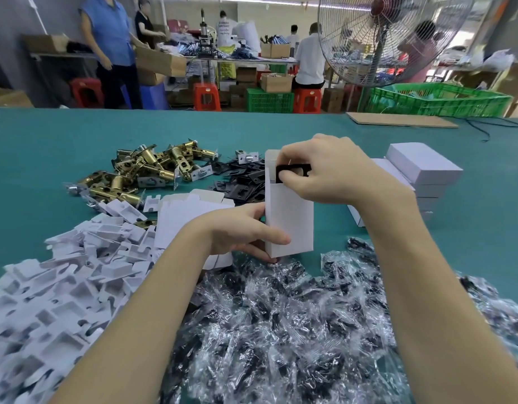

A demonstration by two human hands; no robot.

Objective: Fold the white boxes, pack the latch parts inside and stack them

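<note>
Holding the white box [289, 217] upright over the table, my left hand [240, 231] grips its lower side while my right hand [324, 173] pinches a black plate [292, 169] into the open top. Thin card probably crushes easily, so hold the edges.

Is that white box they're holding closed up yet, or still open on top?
Open. The white box stands upright in the left hand, top flap raised, while the right hand lowers a black plate into its mouth.
</note>
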